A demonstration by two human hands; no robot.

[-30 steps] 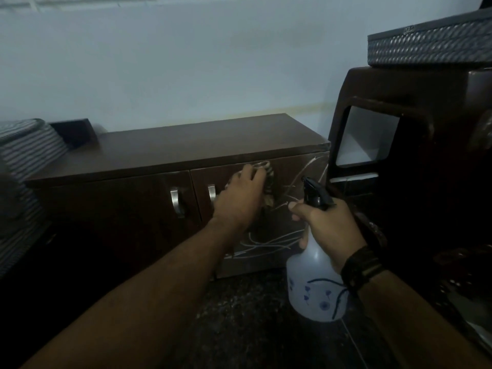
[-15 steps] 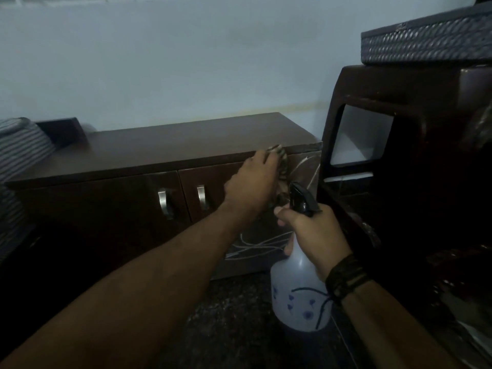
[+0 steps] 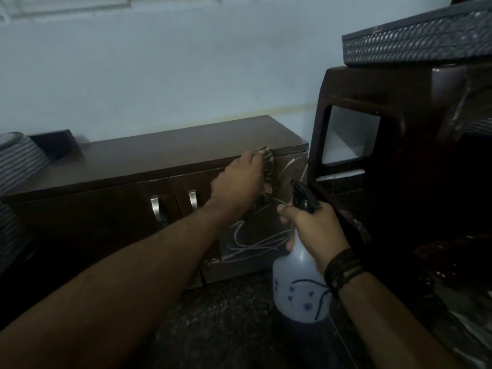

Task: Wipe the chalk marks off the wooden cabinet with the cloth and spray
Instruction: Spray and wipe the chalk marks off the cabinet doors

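A low dark wooden cabinet [image 3: 165, 153] stands against the pale wall. White chalk marks [image 3: 255, 242] streak its right door. My left hand [image 3: 239, 182] presses a striped cloth [image 3: 267, 162] against the upper part of that door, just under the top edge. My right hand [image 3: 314, 227] grips the neck of a translucent spray bottle [image 3: 300, 288] with a black trigger head [image 3: 303, 195], held upright in front of the door's right side.
Two metal handles [image 3: 155, 209] sit at the doors' meeting edge. A dark brown plastic chair [image 3: 399, 155] crowds the right, with a grey patterned box [image 3: 420, 46] on top. Striped fabric [image 3: 18, 161] lies at the left. The floor [image 3: 226, 328] is dark speckled stone.
My left hand has slid the cloth up and to the right along the door toward its top edge. The spray bottle stays in my right hand, held about as before.
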